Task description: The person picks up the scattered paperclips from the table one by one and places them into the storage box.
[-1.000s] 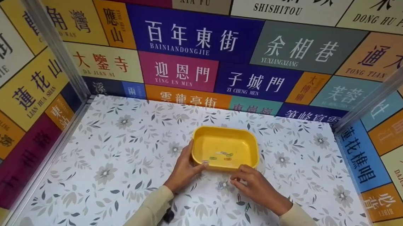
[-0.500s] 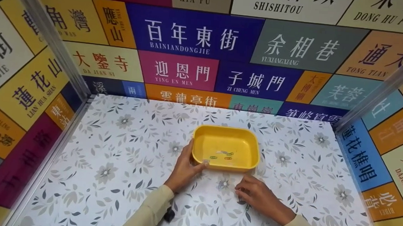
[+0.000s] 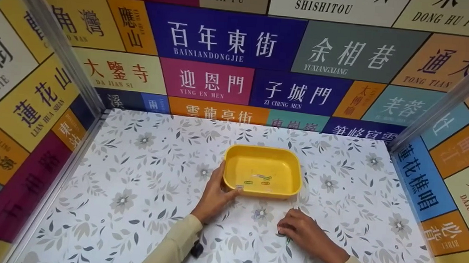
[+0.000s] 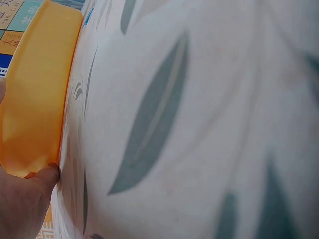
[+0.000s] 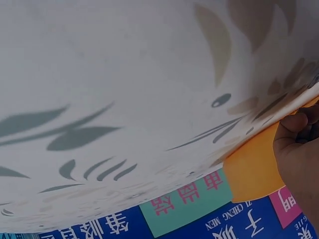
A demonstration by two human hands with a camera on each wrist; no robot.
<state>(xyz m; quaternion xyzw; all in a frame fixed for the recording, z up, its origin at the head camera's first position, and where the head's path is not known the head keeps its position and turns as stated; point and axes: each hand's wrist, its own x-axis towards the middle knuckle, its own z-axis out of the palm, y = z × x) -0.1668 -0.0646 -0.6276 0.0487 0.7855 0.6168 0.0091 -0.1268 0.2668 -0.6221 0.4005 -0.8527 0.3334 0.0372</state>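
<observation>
A yellow rectangular container (image 3: 261, 193) stands on the table, with several small coloured paper clips (image 3: 248, 183) on its floor. My left hand (image 3: 214, 198) grips the container's near left corner, its thumb at the front wall and fingers along the left side. In the left wrist view the thumb lies against the yellow wall (image 4: 37, 94). To the container's front right, my right hand (image 3: 304, 231) is low at the table, fingers curled, pinching a reddish paper clip (image 3: 279, 230) at the fingertips. A green paper clip (image 3: 288, 240) lies just beneath that hand, partly covered.
A pale bluish paper clip (image 3: 257, 214) lies on the table between the hands, faint against the print. The floral-patterned tabletop (image 3: 153, 175) is bounded by sign-printed walls (image 3: 224, 36) at the back and both sides. A small dark object (image 3: 196, 249) sits at the left sleeve.
From near the container's front edge, my right hand has moved right and toward me, over the clips on the table, and closed its fingertips at the reddish one. The left hand stays put.
</observation>
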